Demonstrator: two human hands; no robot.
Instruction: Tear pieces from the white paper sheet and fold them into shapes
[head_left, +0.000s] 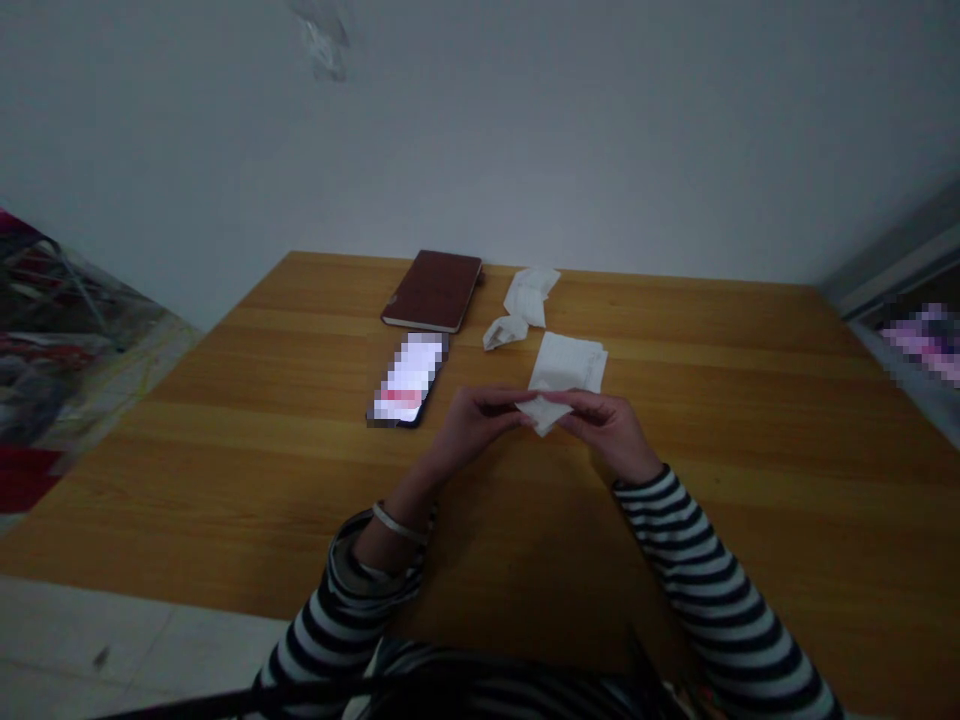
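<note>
My left hand (469, 425) and my right hand (611, 428) meet over the middle of the wooden table (750, 400). Both pinch a small folded white tissue (541, 411) between their fingertips, its point hanging down. Just behind it a flat square stack of white tissue (568, 362) lies on the table. Further back lie a crumpled tissue piece (504, 333) and a looser folded tissue (531, 291). My sleeves are black and white striped, and a bangle sits on my left wrist.
A lit phone (409, 380) lies left of my hands. A brown notebook (433, 289) rests behind it near the wall. Cluttered items (52, 340) stand off the table's left edge, and a ledge (907, 300) runs at the right.
</note>
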